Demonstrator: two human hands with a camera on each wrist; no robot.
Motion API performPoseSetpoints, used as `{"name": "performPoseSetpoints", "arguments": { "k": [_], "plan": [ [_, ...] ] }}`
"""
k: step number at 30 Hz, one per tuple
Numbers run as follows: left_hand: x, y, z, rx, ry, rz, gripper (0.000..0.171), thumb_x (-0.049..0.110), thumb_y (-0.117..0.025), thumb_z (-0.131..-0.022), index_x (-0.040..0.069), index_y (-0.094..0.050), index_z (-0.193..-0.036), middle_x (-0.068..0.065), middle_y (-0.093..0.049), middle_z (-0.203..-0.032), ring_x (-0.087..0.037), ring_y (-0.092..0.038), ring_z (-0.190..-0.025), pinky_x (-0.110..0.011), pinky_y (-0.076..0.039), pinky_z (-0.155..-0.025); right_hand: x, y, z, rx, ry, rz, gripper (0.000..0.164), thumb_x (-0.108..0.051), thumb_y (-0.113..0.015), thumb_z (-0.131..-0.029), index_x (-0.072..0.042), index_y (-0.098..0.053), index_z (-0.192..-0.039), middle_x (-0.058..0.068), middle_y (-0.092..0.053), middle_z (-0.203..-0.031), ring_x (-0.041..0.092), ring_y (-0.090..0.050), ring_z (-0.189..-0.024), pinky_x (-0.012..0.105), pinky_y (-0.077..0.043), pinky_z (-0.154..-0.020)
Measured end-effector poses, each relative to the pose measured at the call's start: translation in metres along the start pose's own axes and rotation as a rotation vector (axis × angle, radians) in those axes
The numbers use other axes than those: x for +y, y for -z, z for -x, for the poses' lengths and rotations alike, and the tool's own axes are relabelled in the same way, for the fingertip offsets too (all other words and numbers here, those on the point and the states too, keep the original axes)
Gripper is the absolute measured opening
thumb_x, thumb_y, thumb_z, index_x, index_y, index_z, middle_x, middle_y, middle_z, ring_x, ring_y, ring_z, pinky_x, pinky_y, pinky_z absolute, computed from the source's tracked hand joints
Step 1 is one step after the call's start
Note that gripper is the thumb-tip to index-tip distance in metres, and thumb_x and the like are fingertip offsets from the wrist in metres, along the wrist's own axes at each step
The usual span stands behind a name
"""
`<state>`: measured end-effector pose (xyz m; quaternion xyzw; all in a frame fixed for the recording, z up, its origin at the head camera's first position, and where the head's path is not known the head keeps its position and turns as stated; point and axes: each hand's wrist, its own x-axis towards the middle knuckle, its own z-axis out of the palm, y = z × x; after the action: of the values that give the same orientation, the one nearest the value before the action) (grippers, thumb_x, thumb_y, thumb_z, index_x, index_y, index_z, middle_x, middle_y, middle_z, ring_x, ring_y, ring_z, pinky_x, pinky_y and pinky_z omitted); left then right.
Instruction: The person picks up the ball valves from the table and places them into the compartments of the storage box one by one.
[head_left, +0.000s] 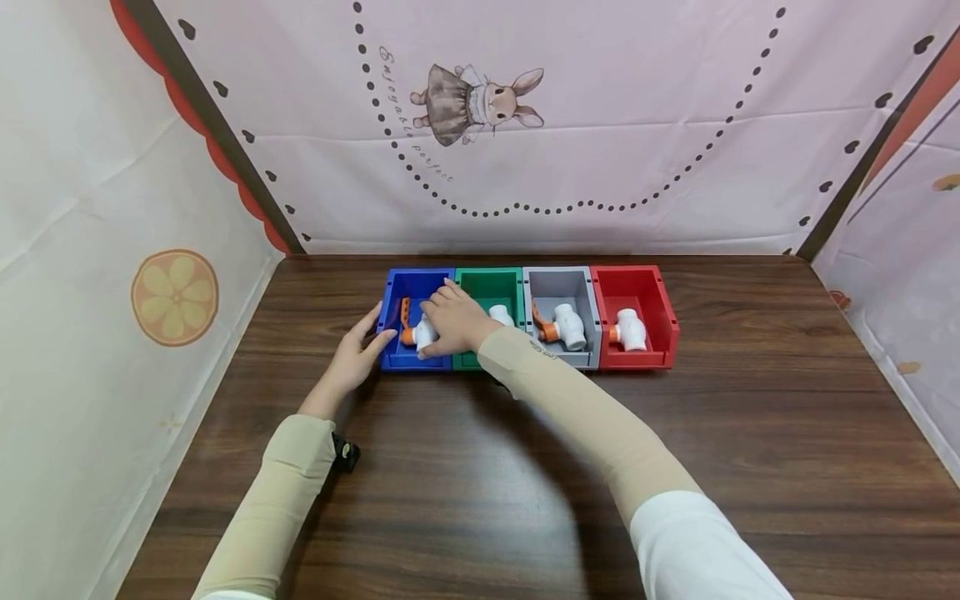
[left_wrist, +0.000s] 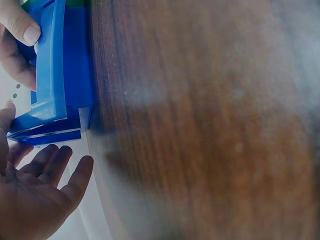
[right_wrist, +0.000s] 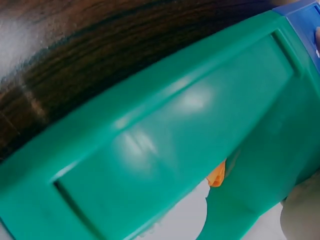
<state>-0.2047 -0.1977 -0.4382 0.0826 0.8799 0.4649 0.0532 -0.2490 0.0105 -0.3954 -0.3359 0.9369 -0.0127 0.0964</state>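
Note:
My right hand (head_left: 456, 321) reaches over the blue bin (head_left: 420, 363), its thumb and fingers around the white body of a ball valve (head_left: 424, 335) with an orange handle. Thumb and a finger of that hand also show over the bin's front in the left wrist view, where the valve is hidden. At the blue bin's left side is my left hand (head_left: 348, 358); its fingers are spread and loosely bent, the thumb by the rim. The green bin (right_wrist: 175, 115) fills the right wrist view, with part of another white valve (right_wrist: 186, 220) inside.
Blue, green, grey (head_left: 560, 283) and red (head_left: 654, 358) bins stand side by side on the dark wooden table (head_left: 450, 483). White valves lie in the grey bin and the red bin. A printed cloth (head_left: 637, 150) hangs behind the table.

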Motion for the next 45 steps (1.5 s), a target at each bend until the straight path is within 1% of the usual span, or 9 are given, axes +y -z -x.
{"name": "performPoseSetpoints", "arguments": {
  "k": [5,10,17,24,27,32,35,40,45],
  "plan": [
    [-0.001,-0.002,-0.001,0.008,-0.015,0.005,0.061,0.035,-0.049,-0.099,0.021,-0.022,-0.153,-0.018,-0.032,-0.152,-0.039,-0.037,-0.135,-0.055,-0.036,-0.106,0.002,-0.003,0.000,0.032,0.005,-0.030,0.087,-0.063,-0.063,-0.080,-0.007,-0.040,-0.144,0.007,-0.046,-0.144,0.022,-0.032,-0.139,0.037,0.000,-0.121],
    [0.000,-0.003,-0.004,-0.007,-0.018,0.001,0.061,0.030,-0.049,-0.100,0.021,-0.020,-0.153,-0.018,-0.029,-0.153,-0.040,-0.035,-0.136,-0.056,-0.034,-0.107,0.005,-0.005,0.003,0.064,0.008,-0.082,0.088,-0.059,-0.067,-0.079,-0.006,-0.040,-0.144,0.008,-0.046,-0.143,0.023,-0.032,-0.139,0.037,-0.003,-0.121],
    [0.000,-0.003,-0.008,-0.007,-0.020,-0.003,0.061,0.035,-0.048,-0.100,0.020,-0.021,-0.153,-0.018,-0.030,-0.153,-0.039,-0.034,-0.137,-0.055,-0.034,-0.108,0.006,-0.004,0.002,0.097,0.005,-0.099,0.089,-0.058,-0.069,-0.078,-0.006,-0.039,-0.144,0.008,-0.045,-0.145,0.023,-0.032,-0.139,0.036,-0.006,-0.121],
    [-0.003,0.000,-0.012,-0.012,-0.022,-0.010,0.060,0.028,-0.048,-0.100,0.018,-0.021,-0.153,-0.019,-0.030,-0.153,-0.040,-0.035,-0.136,-0.056,-0.036,-0.106,0.004,-0.003,0.001,0.090,0.018,-0.095,0.089,-0.056,-0.069,-0.079,-0.006,-0.037,-0.146,0.007,-0.041,-0.148,0.022,-0.029,-0.141,0.036,-0.006,-0.121],
    [-0.004,0.003,-0.012,-0.019,-0.008,-0.015,0.060,0.028,-0.048,-0.100,0.018,-0.021,-0.153,-0.019,-0.030,-0.153,-0.041,-0.034,-0.136,-0.056,-0.036,-0.105,0.003,-0.002,0.000,0.092,0.035,-0.103,0.089,-0.055,-0.069,-0.079,-0.007,-0.036,-0.146,0.007,-0.040,-0.149,0.022,-0.027,-0.142,0.035,-0.005,-0.121],
    [-0.003,0.008,-0.011,-0.014,-0.005,-0.052,0.061,0.028,-0.049,-0.100,0.015,-0.020,-0.153,-0.021,-0.030,-0.152,-0.041,-0.033,-0.137,-0.056,-0.034,-0.107,0.000,0.002,-0.004,0.127,0.077,-0.112,0.088,-0.055,-0.070,-0.079,-0.007,-0.037,-0.145,0.007,-0.042,-0.147,0.023,-0.028,-0.141,0.035,-0.005,-0.121],
    [-0.001,0.012,-0.012,-0.017,-0.005,-0.084,0.062,0.029,-0.048,-0.100,0.012,-0.019,-0.153,-0.023,-0.029,-0.152,-0.041,-0.032,-0.137,-0.056,-0.032,-0.108,-0.001,0.005,-0.005,0.142,0.090,-0.115,0.086,-0.054,-0.070,-0.080,-0.007,-0.038,-0.145,0.007,-0.043,-0.146,0.023,-0.029,-0.141,0.035,-0.009,-0.120],
    [0.000,0.018,-0.014,-0.023,-0.009,-0.135,0.063,0.032,-0.046,-0.101,0.009,-0.019,-0.153,-0.025,-0.029,-0.150,-0.042,-0.033,-0.136,-0.056,-0.032,-0.108,-0.002,0.007,-0.005,0.153,0.080,-0.123,0.084,-0.054,-0.069,-0.080,-0.009,-0.039,-0.145,0.006,-0.043,-0.146,0.023,-0.030,-0.140,0.037,-0.017,-0.119],
    [-0.001,0.019,-0.013,-0.012,-0.016,-0.215,0.064,0.036,-0.045,-0.101,0.005,-0.020,-0.152,-0.026,-0.027,-0.151,-0.043,-0.028,-0.138,-0.059,-0.026,-0.110,-0.001,0.006,-0.002,0.159,0.088,-0.142,0.084,-0.056,-0.068,-0.081,-0.011,-0.039,-0.145,0.006,-0.042,-0.147,0.023,-0.028,-0.141,0.041,-0.011,-0.120]
  ]
}}
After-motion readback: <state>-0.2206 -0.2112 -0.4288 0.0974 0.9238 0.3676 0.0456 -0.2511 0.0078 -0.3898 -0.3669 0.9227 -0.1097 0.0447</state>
